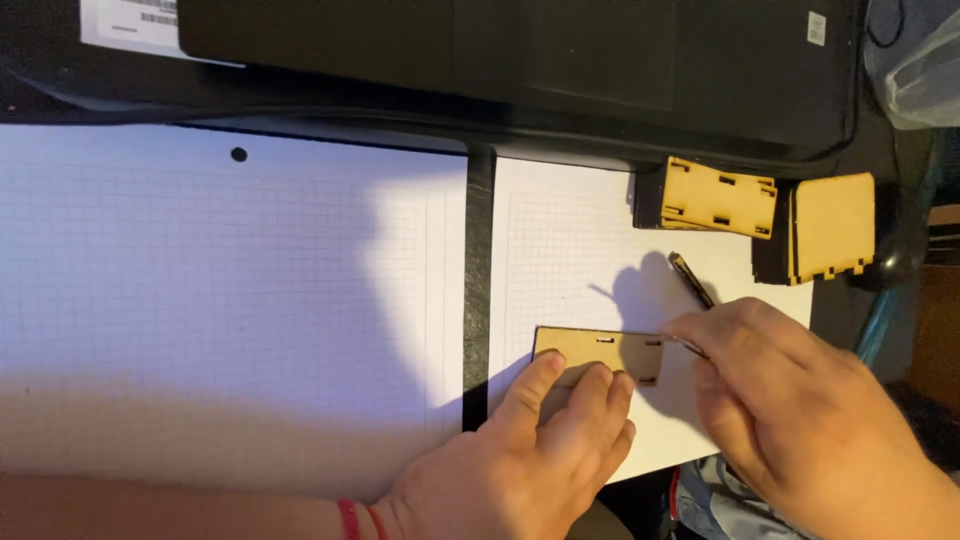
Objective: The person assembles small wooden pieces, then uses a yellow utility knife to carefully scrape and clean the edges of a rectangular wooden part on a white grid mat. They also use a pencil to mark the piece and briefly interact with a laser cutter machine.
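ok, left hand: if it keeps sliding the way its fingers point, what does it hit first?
The left hand lies flat on the slotted wooden panel, fingers aimed up and slightly right. Past the panel's far edge comes bare grid paper, then probably the stack of slotted wooden pieces; the pen lies just right of that line.

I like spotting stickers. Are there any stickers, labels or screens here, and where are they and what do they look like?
White label: top left, on the dark thing behind the grid paper; a rectangle with black bars and small print.
Small sticker: top right, on the black case; a little white upright rectangle with grey marks.
Screens: none in view.
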